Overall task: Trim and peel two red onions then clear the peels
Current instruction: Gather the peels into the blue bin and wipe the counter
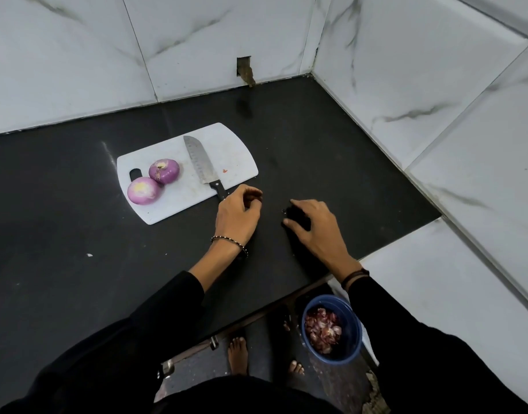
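Near onion (143,190) and far onion (164,171), both peeled, lie side by side at the left end of the white cutting board (226,144), left of both hands. The knife (201,164) lies between them and the left hand (237,215), which hides its handle tip. That hand's fingers curl inward; whether they hold anything cannot be told. The right hand (315,227) rests on the dark counter (77,234), fingers spread. Peels (322,330) fill a blue bowl (356,330) below the counter's near edge.
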### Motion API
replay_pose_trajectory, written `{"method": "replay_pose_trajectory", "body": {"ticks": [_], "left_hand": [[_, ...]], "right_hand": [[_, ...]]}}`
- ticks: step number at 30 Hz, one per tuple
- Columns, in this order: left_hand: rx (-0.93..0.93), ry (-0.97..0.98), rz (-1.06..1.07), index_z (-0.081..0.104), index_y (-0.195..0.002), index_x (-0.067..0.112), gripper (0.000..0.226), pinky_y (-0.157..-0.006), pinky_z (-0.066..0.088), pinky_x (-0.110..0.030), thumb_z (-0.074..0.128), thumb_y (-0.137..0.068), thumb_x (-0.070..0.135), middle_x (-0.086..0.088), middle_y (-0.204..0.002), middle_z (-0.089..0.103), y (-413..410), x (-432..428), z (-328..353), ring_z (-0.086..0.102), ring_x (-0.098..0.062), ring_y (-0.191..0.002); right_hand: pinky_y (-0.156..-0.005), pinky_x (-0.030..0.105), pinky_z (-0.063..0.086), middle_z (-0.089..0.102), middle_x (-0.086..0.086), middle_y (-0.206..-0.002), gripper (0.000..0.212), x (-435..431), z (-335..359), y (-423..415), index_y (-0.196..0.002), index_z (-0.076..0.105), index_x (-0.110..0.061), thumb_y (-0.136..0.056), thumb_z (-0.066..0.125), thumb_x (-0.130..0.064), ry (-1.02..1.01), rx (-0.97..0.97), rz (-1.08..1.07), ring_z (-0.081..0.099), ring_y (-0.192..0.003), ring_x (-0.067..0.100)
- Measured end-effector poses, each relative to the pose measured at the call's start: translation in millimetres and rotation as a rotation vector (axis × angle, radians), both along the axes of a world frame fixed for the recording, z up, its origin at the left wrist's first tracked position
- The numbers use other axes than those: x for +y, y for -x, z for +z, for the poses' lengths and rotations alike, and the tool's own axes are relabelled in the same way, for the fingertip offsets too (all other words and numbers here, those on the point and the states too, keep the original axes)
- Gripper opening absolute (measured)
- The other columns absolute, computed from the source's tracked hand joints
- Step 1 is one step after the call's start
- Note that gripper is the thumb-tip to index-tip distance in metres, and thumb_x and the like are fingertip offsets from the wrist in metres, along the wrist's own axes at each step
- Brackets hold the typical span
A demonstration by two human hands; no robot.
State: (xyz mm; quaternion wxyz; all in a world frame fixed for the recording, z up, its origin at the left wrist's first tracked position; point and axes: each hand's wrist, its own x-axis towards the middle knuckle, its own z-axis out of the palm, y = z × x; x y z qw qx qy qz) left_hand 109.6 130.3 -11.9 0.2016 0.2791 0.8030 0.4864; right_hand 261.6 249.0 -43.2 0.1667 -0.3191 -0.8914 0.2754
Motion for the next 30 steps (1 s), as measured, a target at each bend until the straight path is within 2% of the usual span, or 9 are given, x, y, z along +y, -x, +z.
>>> {"method": "replay_pose_trajectory", "body": {"ticks": [5,11,13,15,17,20,24,27,30], "left_hand": [[0.004,0.000,0.004,0.070,-0.105,0.023,0.020,-0.085,0.048,-0.019,0.058,-0.093,0.012,0.010,-0.101,0.071,-2,-2,1,0.064,-0.005,-0.094],[-0.001,0.002,0.028,0.071,-0.104,0.023,0.020,-0.088,0.051,-0.025,0.058,-0.092,0.012,0.012,-0.098,0.071,-2,-2,2,0.065,-0.006,-0.093],[-0.004,-0.008,0.038,0.071,-0.104,0.022,0.021,-0.089,0.052,-0.025,0.058,-0.092,0.012,0.012,-0.098,0.071,-2,-1,3,0.065,-0.006,-0.093],[-0.009,-0.013,0.048,0.071,-0.104,0.023,0.021,-0.090,0.052,-0.026,0.058,-0.092,0.012,0.011,-0.099,0.072,-2,0,3,0.066,-0.006,-0.094],[-0.018,-0.017,0.057,0.071,-0.103,0.023,0.021,-0.091,0.053,-0.027,0.058,-0.091,0.011,0.011,-0.099,0.072,-2,1,4,0.066,-0.006,-0.094],[-0.026,-0.013,0.073,0.071,-0.102,0.024,0.021,-0.092,0.053,-0.028,0.058,-0.091,0.012,0.010,-0.100,0.073,-2,4,3,0.066,-0.006,-0.094],[-0.029,0.000,0.095,0.070,-0.102,0.026,0.021,-0.091,0.053,-0.028,0.058,-0.091,0.013,0.011,-0.100,0.073,-5,5,5,0.066,-0.005,-0.094],[-0.040,0.002,0.093,0.070,-0.102,0.026,0.020,-0.089,0.054,-0.027,0.058,-0.092,0.013,0.013,-0.098,0.072,-13,2,4,0.066,-0.004,-0.092],[-0.050,-0.005,0.075,0.070,-0.101,0.026,0.020,-0.087,0.055,-0.027,0.059,-0.091,0.013,0.014,-0.095,0.072,-25,-1,5,0.067,-0.005,-0.089]], "right_hand": [[-0.080,0.016,0.039,0.062,-0.002,-0.104,0.032,15,-1,14,-0.109,0.079,-0.018,-0.081,0.082,-0.033,0.108,0.054,-0.039,0.055,-0.097,0.015],[-0.072,0.016,0.044,0.064,-0.005,-0.094,0.022,22,1,23,-0.093,0.082,-0.020,-0.074,0.088,-0.030,0.226,0.110,-0.078,0.059,-0.083,0.007],[-0.072,0.023,0.048,0.063,-0.008,-0.089,0.017,22,4,27,-0.089,0.082,-0.023,-0.075,0.087,-0.032,0.202,0.095,-0.088,0.059,-0.083,0.006],[-0.072,0.032,0.051,0.062,-0.010,-0.093,0.015,21,8,32,-0.091,0.079,-0.027,-0.082,0.080,-0.039,0.114,-0.009,-0.083,0.058,-0.089,0.007],[-0.071,0.036,0.045,0.059,-0.010,-0.102,0.018,17,13,37,-0.098,0.073,-0.026,-0.091,0.069,-0.043,-0.025,-0.170,-0.071,0.054,-0.100,0.009],[-0.067,0.036,0.039,0.054,-0.001,-0.112,0.023,8,15,47,-0.107,0.063,-0.015,-0.100,0.055,-0.036,-0.180,-0.292,-0.068,0.054,-0.104,0.017],[-0.062,0.036,0.038,0.047,0.008,-0.122,0.020,-5,9,56,-0.116,0.048,-0.009,-0.100,0.055,-0.019,-0.318,-0.436,-0.019,0.049,-0.109,0.025],[-0.057,0.033,0.034,0.047,0.008,-0.118,0.015,-6,8,50,-0.111,0.047,-0.009,-0.100,0.052,-0.017,-0.307,-0.400,-0.011,0.049,-0.105,0.024],[-0.049,0.028,0.024,0.045,0.005,-0.108,0.011,-8,9,27,-0.101,0.044,-0.011,-0.105,0.042,-0.021,-0.191,-0.224,-0.082,0.050,-0.086,0.021]]}}
